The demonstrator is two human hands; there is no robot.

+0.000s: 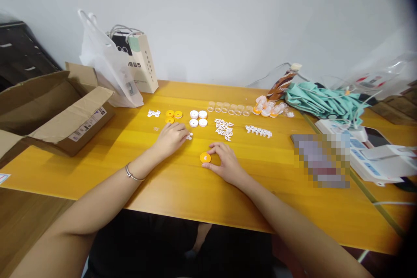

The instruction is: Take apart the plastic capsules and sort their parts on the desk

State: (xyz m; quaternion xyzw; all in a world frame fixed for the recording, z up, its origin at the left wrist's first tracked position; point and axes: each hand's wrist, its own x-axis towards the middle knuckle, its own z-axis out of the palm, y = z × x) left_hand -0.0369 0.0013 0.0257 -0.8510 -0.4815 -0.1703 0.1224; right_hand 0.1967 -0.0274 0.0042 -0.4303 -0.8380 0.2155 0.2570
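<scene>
My right hand [227, 165] has its thumb and fingers around the rim of an orange round disc [205, 157], which has a small pale piece at its centre. To the left, my left hand [171, 140] is low over the table with its fingers curled together. Small white parts [189, 136] lie at its fingertips; whether any are pinched is hidden. Just beyond this hand are orange round discs [170, 114] and several white round discs [194, 114]. White cut-out pieces [223, 129] lie in a loose pile beyond my right hand.
Clear plastic rings [226, 107] line the back, beside orange-and-clear assemblies [267, 107]. White toothed pieces [258, 131] lie right of centre. A cardboard box [87, 113] and plastic bag [107, 65] flank the left; a bottle [282, 82], green umbrella [322, 100] and power strip [345, 147] flank the right.
</scene>
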